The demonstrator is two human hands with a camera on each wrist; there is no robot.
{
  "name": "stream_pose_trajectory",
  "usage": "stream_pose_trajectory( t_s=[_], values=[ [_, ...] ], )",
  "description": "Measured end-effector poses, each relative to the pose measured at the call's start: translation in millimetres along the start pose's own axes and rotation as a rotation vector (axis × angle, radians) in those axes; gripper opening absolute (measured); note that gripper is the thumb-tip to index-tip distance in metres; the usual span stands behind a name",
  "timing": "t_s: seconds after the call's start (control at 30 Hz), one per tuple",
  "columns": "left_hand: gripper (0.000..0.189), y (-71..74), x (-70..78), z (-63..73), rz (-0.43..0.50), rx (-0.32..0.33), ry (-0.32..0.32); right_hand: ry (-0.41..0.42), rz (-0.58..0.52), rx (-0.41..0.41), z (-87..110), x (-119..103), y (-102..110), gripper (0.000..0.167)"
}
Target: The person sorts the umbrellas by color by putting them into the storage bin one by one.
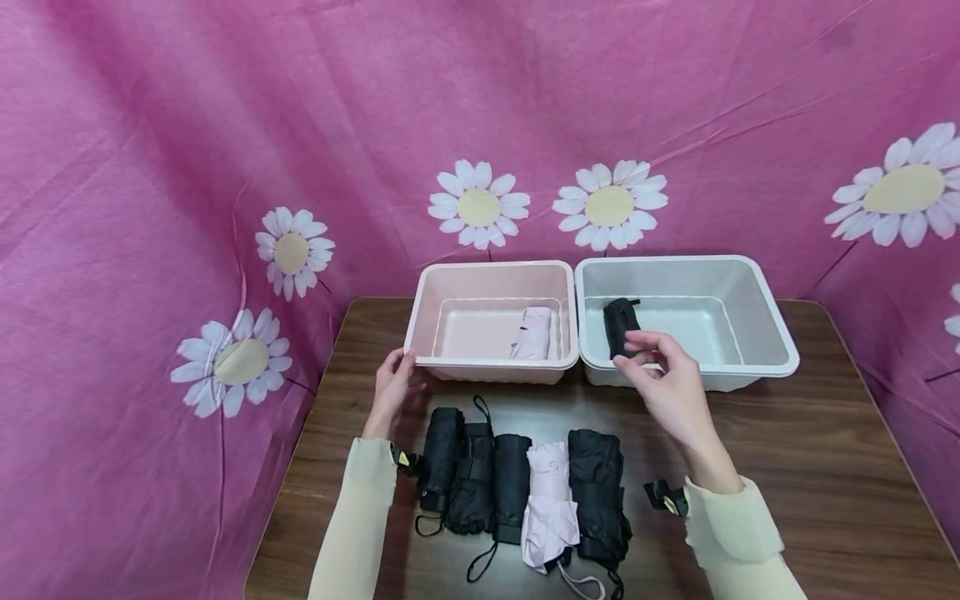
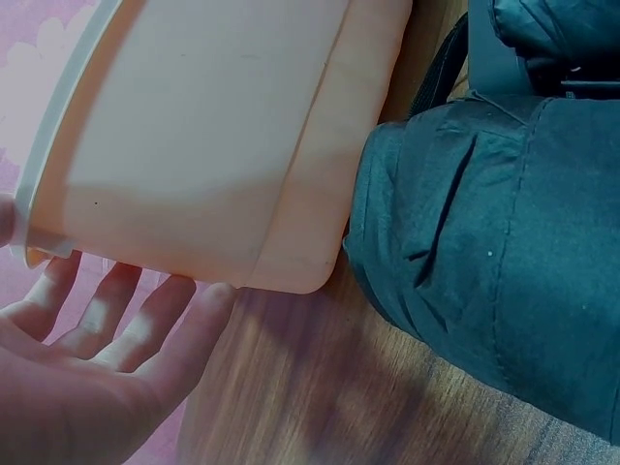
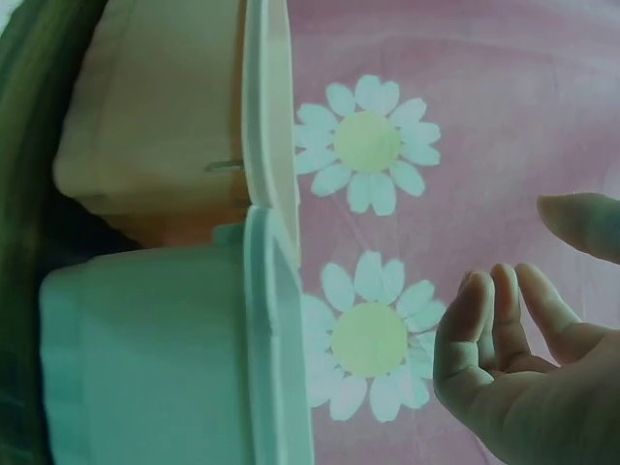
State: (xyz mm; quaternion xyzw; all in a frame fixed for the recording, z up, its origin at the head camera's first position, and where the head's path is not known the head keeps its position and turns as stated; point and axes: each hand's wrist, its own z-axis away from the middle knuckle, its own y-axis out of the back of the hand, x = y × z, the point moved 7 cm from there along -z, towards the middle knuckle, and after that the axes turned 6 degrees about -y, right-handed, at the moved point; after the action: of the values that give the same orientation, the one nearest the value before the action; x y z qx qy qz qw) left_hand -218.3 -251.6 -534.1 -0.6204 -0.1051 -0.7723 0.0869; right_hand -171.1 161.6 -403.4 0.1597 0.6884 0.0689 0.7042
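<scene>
My left hand (image 1: 390, 392) holds the front left corner of the pink plastic bin (image 1: 487, 372), its thumb at the rim and its fingers (image 2: 160, 320) against the outer wall. Inside that bin lies a folded pale pink umbrella (image 1: 533, 333). Over the front of the white bin (image 1: 750, 357), my right hand (image 1: 667, 383) hovers with loosely bent fingers and nothing between them. Just beyond its fingertips, a small folded black umbrella (image 1: 619, 323) rests in the white bin's left end. In the right wrist view the right hand (image 3: 533, 387) is above the bin rims.
In front of the bins, a row of folded umbrellas lies on the wooden table (image 1: 825, 467): several black ones, such as the leftmost (image 1: 442, 458) and rightmost (image 1: 597, 492), and a pale pink one (image 1: 550, 504). A pink daisy-patterned cloth (image 1: 375, 125) hangs behind.
</scene>
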Motion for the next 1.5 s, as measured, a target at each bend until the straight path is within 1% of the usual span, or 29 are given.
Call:
stream_pose_trajectory(
  t_s=[0.13, 0.3, 0.4, 0.6, 0.73, 0.83, 1.0, 1.1, 1.2, 1.3, 1.5],
  values=[
    [0.039, -0.4, -1.0, -0.3, -0.004, -0.005, 0.004, -0.027, 0.012, -0.035, 11.8, 16.4, -3.3, 0.037],
    [0.039, -1.1, -2.3, -0.6, -0.002, -0.007, 0.013, -0.087, 0.056, -0.07, 28.8, 51.2, -13.8, 0.037],
    [0.04, -1.8, -2.3, -0.6, 0.0, -0.01, 0.013, -0.14, 0.128, -0.091, 41.3, 78.0, -20.8, 0.04],
    [0.04, -2.5, -0.2, 0.8, 0.003, -0.013, 0.007, -0.272, 0.292, -0.184, 71.0, 131.6, -36.9, 0.052],
    [0.04, -2.3, 0.2, 0.8, -0.001, -0.013, 0.005, -0.307, 0.345, -0.198, 90.7, 155.0, -45.4, 0.06],
    [0.04, -1.7, -0.3, 0.7, -0.002, -0.011, 0.008, -0.339, 0.359, -0.183, 101.1, 163.6, -48.8, 0.066],
    [0.041, -0.9, -2.3, 1.3, 0.002, -0.007, 0.018, -0.398, 0.369, -0.166, 110.3, 170.4, -51.3, 0.08],
    [0.04, -0.6, -3.9, 0.9, 0.001, -0.006, 0.016, -0.431, 0.392, -0.185, 114.4, 176.4, -55.0, 0.092],
    [0.041, 0.0, -4.3, 0.7, -0.003, -0.007, 0.008, -0.472, 0.419, -0.232, 118.0, 181.6, -60.7, 0.103],
    [0.041, 0.3, -4.2, 0.7, -0.001, -0.006, 0.004, -0.49, 0.448, -0.265, 119.7, 183.3, -65.4, 0.107],
    [0.04, -0.4, -4.1, -0.3, -0.019, 0.003, 0.004, -0.484, 0.518, -0.281, 118.7, 180.2, -70.3, 0.106]
  ],
)
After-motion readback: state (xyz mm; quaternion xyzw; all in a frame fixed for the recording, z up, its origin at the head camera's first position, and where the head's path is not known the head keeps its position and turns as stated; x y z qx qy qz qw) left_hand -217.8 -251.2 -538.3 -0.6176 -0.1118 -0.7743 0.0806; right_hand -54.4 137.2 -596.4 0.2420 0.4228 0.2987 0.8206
